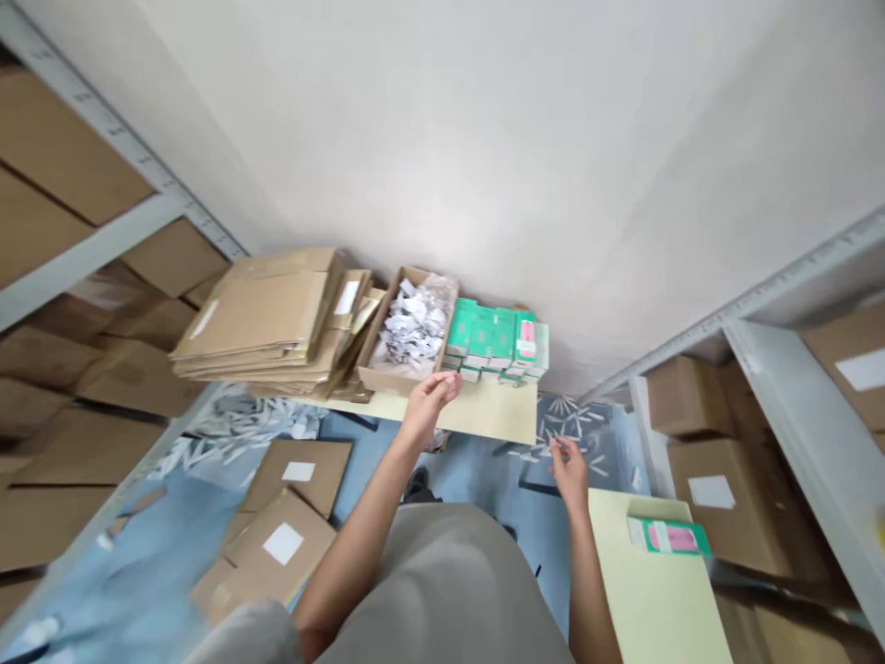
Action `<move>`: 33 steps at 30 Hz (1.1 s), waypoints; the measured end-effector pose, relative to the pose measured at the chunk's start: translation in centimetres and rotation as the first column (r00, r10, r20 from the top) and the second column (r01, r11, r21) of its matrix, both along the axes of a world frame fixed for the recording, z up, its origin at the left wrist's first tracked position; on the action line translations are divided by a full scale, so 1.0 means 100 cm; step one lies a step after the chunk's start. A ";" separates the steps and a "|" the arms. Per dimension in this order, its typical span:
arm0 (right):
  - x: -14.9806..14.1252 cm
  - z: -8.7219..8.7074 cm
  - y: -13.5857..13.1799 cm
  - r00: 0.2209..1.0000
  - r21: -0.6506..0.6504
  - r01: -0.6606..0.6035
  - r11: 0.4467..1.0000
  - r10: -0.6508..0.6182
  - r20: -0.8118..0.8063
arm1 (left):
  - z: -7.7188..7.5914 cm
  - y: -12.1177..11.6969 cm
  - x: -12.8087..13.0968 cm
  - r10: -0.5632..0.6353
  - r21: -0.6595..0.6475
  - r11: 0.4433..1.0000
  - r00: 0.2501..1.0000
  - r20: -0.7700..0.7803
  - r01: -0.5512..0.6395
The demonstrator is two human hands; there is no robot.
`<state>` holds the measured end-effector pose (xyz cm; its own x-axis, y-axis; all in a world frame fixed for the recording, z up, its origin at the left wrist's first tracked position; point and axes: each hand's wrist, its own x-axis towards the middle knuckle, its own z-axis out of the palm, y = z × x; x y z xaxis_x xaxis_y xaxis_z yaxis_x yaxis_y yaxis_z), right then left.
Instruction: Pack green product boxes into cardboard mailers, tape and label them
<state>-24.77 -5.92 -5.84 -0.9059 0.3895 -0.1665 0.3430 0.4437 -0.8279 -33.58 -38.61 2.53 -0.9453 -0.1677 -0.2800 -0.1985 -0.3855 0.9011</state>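
Observation:
My left hand (430,402) is above the front edge of a pale yellow table (508,413), its thumb and fingers pinched together. Whether it holds something small I cannot make out. Just beyond it are stacked green boxes (492,332), one with a pink panel, and an open carton (397,376) of crumpled white paper (415,318). My right hand (571,470) hangs past the table's right end, over the floor, fingers curled in; anything in them is too small to name. A single green-and-pink box (672,537) lies on a second yellow surface (650,590) beside my right forearm.
Flattened cardboard boxes (259,309) are piled at the table's left. Shelves of brown cartons (103,443) stand on the left, and more cartons (725,503) on the right. Cardboard (277,544) and white paper strips (563,420) litter the blue floor.

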 end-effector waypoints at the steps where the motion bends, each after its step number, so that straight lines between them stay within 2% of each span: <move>1: -0.012 0.006 -0.031 0.998 -0.047 -0.058 0.997 0.058 -0.004 | 0.001 -0.033 -0.003 0.066 -0.034 0.997 0.997 -0.027 -0.067; 3: -0.033 0.019 -0.092 0.988 -0.120 -0.152 0.981 0.154 0.008 | 0.001 -0.103 -0.009 0.186 -0.121 0.973 0.979 -0.080 -0.195; 5: -0.051 0.032 -0.147 0.969 -0.143 -0.243 0.959 0.247 0.011 | 0.000 -0.172 -0.016 0.293 -0.269 0.907 0.945 -0.146 -0.323; 6: -0.059 0.039 -0.173 0.958 -0.143 -0.281 0.949 0.286 0.013 | -0.001 -0.205 -0.020 0.337 -0.376 0.843 0.923 -0.186 -0.384; 7: -0.066 0.045 -0.198 0.948 -0.140 -0.314 0.939 0.319 0.013 | -0.003 -0.235 -0.026 0.369 -0.500 0.750 0.901 -0.227 -0.433; 8: -0.072 0.050 -0.221 0.936 -0.136 -0.347 0.928 0.352 0.010 | -0.004 -0.263 -0.033 0.381 -0.622 0.634 0.886 -0.265 -0.459; 10: -0.081 0.059 -0.262 0.908 -0.127 -0.415 0.901 0.418 -0.003 | -0.009 -0.305 -0.047 0.340 -0.809 0.409 0.893 -0.295 -0.423; 11: -0.084 0.063 -0.279 0.893 -0.122 -0.447 0.886 0.450 -0.009 | -0.012 -0.320 -0.054 0.297 -0.867 0.332 0.914 -0.278 -0.372; 13: -0.088 0.069 -0.309 0.866 -0.113 -0.498 0.859 0.501 -0.011 | -0.020 -0.335 -0.065 0.205 -0.933 0.254 0.957 -0.206 -0.255; 16: -0.091 0.075 -0.339 0.839 -0.090 -0.543 0.835 0.545 -0.002 | -0.031 -0.333 -0.072 0.121 -0.969 0.198 0.985 -0.124 -0.146; 19: -0.091 0.079 -0.356 0.815 -0.066 -0.577 0.814 0.579 0.012 | -0.036 -0.327 -0.069 0.107 -0.981 0.153 0.989 -0.106 -0.121; 21: -0.091 0.081 -0.363 0.800 -0.066 -0.597 0.799 0.599 0.023 | -0.035 -0.328 -0.066 0.108 -0.978 0.161 0.988 -0.114 -0.131; 24: -0.090 0.082 -0.369 0.795 -0.071 -0.603 0.794 0.606 0.031 | -0.028 -0.339 -0.064 0.098 -0.961 0.225 0.985 -0.142 -0.161; 27: -0.088 0.081 -0.371 0.801 -0.080 -0.596 0.799 0.599 0.018 | -0.017 -0.350 -0.064 0.102 -0.941 0.280 0.981 -0.166 -0.188; 29: -0.085 0.079 -0.370 0.806 -0.096 -0.589 0.802 0.592 0.004 | -0.004 -0.355 -0.060 0.166 -0.923 0.305 0.968 -0.189 -0.233; 33: -0.076 0.076 -0.365 0.834 -0.148 -0.548 0.823 0.551 -0.024 | 0.040 -0.356 -0.042 0.391 -0.862 0.318 0.883 -0.261 -0.396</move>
<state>-32.39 -42.41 1.75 -0.9589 -0.2012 -0.2002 0.0939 0.4409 -0.8926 -37.82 -74.22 6.52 -0.6971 -0.6644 0.2696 -0.2512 0.5784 0.7761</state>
